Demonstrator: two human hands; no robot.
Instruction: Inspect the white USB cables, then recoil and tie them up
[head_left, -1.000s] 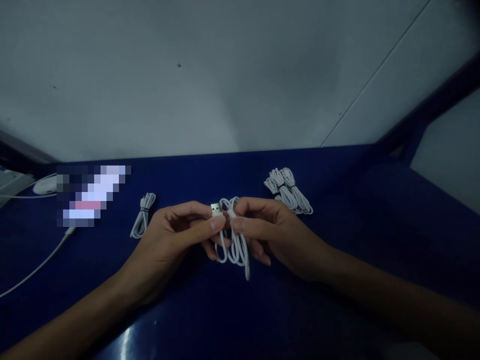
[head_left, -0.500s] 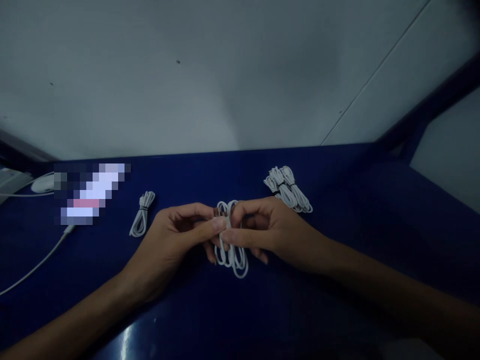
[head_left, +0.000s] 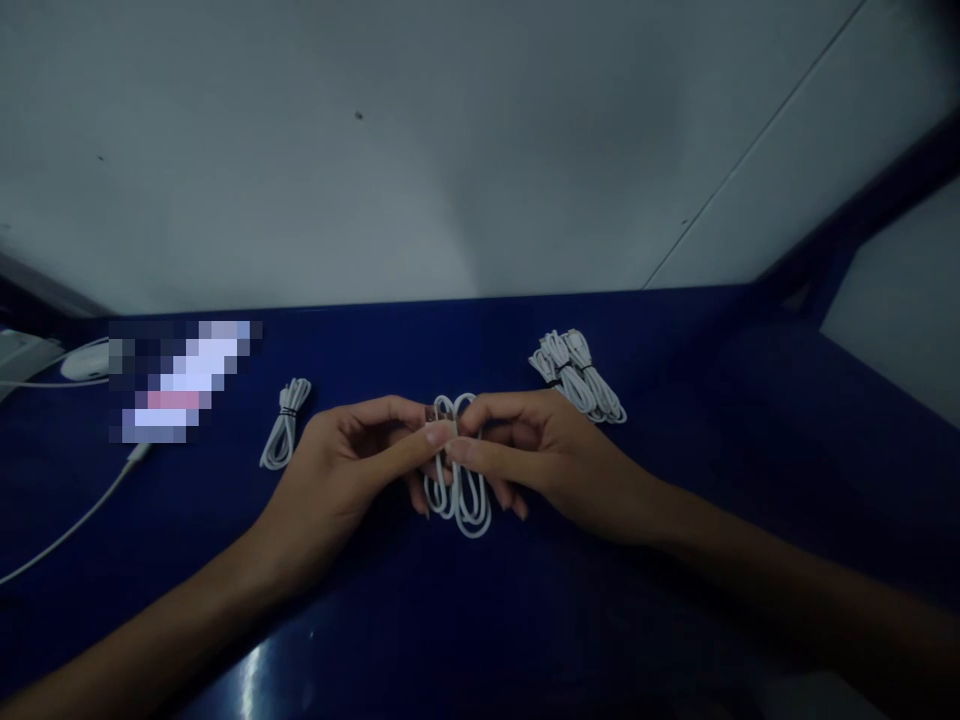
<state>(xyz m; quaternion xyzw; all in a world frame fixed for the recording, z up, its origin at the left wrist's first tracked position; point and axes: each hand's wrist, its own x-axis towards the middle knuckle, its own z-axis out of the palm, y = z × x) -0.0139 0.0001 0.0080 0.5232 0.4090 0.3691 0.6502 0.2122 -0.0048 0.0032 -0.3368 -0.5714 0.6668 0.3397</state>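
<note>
A white charging cable (head_left: 472, 515) is folded into several loops between my two hands, above the blue table. My left hand (head_left: 367, 450) pinches it from the left, with a metal connector end near the index fingertip. From the right, my right hand (head_left: 525, 440) grips the same loops, its thumb tip close beside the left thumb. The fingers cover the middle of the bundle, so I cannot make out whether a tie is around it. To the left of my left hand lies one cable bundle (head_left: 285, 425) with a black tie around it.
Several tied white cable bundles (head_left: 577, 375) lie together at the back right of the blue table (head_left: 390, 620). At the left is a pixelated bright device (head_left: 187, 375) with a white cord (head_left: 82, 540) running from it. A pale wall (head_left: 300, 200) rises behind.
Both hands still hold the cable. Its lower loops sit slightly higher and closer together than before; the view has shifted a little.
</note>
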